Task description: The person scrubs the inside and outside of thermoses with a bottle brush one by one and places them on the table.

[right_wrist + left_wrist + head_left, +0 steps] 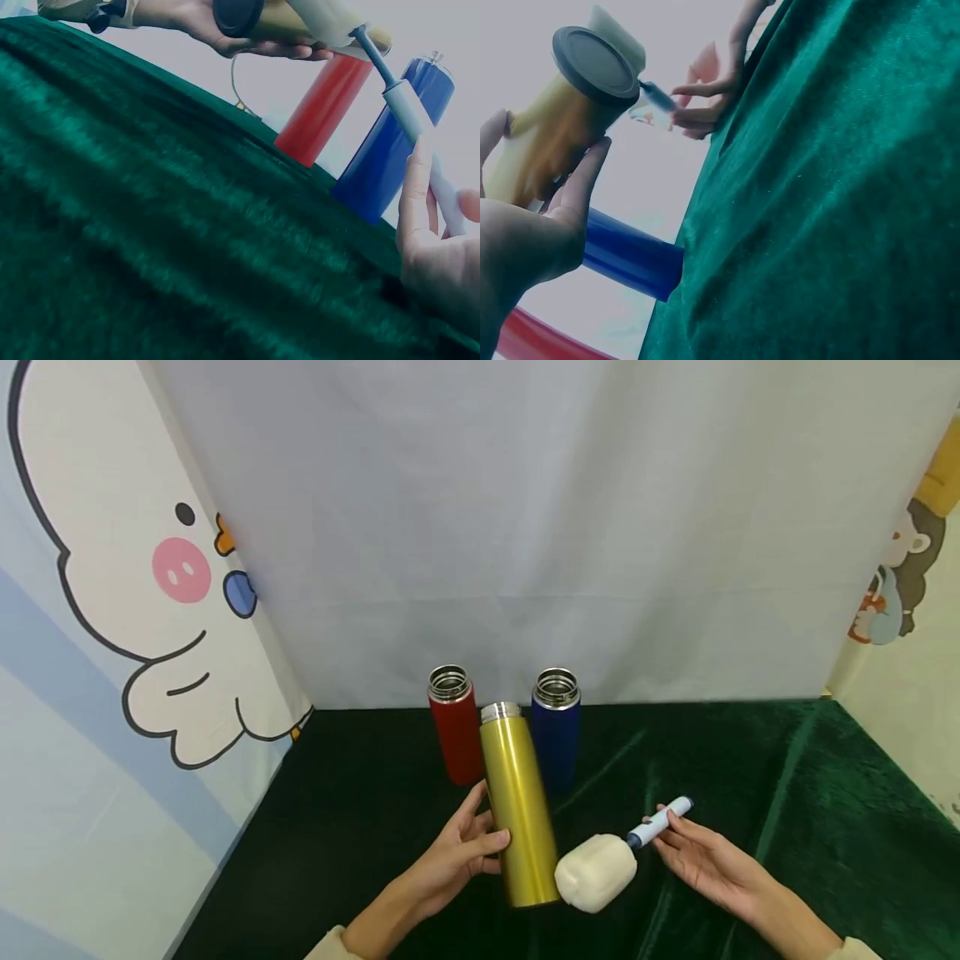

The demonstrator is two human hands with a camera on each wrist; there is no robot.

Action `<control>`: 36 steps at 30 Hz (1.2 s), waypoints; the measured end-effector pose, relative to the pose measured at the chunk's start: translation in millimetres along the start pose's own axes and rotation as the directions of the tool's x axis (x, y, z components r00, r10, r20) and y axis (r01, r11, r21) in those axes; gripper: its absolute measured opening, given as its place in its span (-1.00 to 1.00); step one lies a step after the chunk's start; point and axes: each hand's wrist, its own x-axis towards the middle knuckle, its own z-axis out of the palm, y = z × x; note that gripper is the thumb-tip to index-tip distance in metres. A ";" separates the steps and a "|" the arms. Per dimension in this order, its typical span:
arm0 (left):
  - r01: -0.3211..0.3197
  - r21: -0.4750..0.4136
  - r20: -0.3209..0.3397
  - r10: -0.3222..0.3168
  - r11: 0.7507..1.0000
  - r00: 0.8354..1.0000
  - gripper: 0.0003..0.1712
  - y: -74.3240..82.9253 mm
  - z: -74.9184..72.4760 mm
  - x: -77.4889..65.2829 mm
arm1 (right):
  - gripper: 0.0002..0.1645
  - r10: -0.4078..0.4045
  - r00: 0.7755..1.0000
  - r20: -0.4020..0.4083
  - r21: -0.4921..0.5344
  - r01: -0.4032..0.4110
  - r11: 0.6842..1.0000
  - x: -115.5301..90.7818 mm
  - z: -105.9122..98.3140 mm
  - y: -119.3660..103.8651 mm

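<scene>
A tall, gold metallic cylindrical bottle (519, 810) hangs tilted above the cloth at the front centre of the head view, its silver rim (500, 712) pointing between 11 and 12 o'clock, its dark round base (595, 64) exposed to the left wrist camera. At its 8 o'clock, the left hand (457, 852) grips the lower half, fingers and thumb parted to the bottle's width and curled around it. The shell looks stiff, of moderate weight and likely slick, so a wrap at mid-body would probably hold best. At 4 o'clock from it sits a cream sponge brush (596, 872), its padded head apparently soft and light; whether it touches the bottle cannot be told. The brush's slim pale-blue handle, seemingly firm and the sensible place to take hold, is pinched between the thumb and fingers of the right hand (701, 864), at the sponge's 3 o'clock. Behind, a red open-topped bottle (456, 735) stands toward 11 o'clock and a blue open-topped bottle (556, 739) at 1, on dark green velvety cloth (825, 827) before a pale curtain (525, 510).
</scene>
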 end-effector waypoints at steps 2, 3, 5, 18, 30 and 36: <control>-0.001 -0.023 0.018 0.002 1.000 1.000 -0.06 1.7 0.3 -1.0 | -0.41 0.006 1.000 -0.016 -0.028 -0.006 1.000 -2.2 -2.4 1.4; -0.002 -0.033 0.028 0.003 0.999 1.000 -0.05 2.4 0.6 -1.6 | -0.43 0.004 1.000 -0.029 -0.042 -0.005 0.999 -2.8 -3.0 1.9; 0.000 -0.058 0.050 0.003 0.998 0.999 -0.04 3.5 2.0 -2.0 | -0.45 0.001 0.998 -0.057 -0.073 -0.005 0.997 -3.0 -3.2 1.9; -0.030 -0.033 0.075 0.032 0.999 0.997 0.00 -0.5 3.8 -5.8 | -0.70 -0.154 0.976 -0.155 -0.030 0.152 0.988 25.6 39.3 -20.2; -0.035 -0.069 0.101 0.042 0.997 0.994 0.06 -2.4 7.3 -8.3 | -0.60 -0.132 0.987 -0.087 0.111 0.141 0.984 25.1 34.2 -10.6; -0.051 -0.057 0.046 0.054 0.997 0.997 -0.02 2.3 3.6 -5.7 | -0.39 0.014 0.999 0.049 -0.016 -0.013 1.000 8.2 4.5 -2.8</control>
